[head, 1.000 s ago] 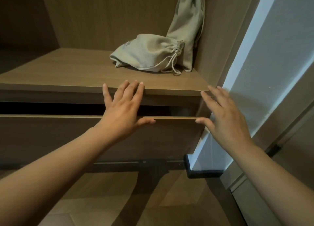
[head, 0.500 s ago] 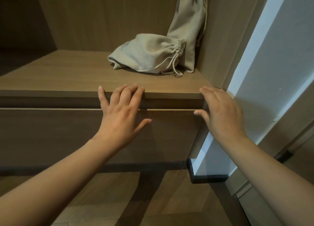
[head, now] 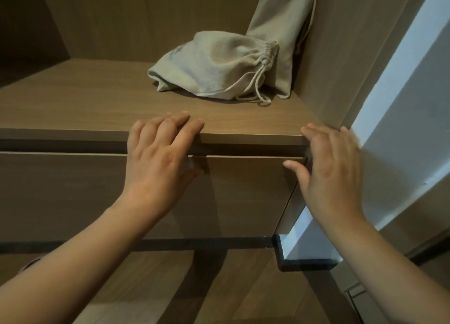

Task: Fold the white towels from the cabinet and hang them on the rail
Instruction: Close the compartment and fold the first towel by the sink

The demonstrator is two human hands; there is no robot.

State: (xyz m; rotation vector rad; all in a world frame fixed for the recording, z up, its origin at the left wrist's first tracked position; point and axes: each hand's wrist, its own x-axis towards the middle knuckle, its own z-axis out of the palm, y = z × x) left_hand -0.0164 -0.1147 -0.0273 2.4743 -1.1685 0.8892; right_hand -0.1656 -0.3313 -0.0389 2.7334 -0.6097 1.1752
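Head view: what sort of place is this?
Probably the inside of a built-in wardrobe or closet cabinet. A wood-grain shelf sits over a handleless drawer front, a cloth drawstring bag is stowed in the corner, and there is wood-look floor below.
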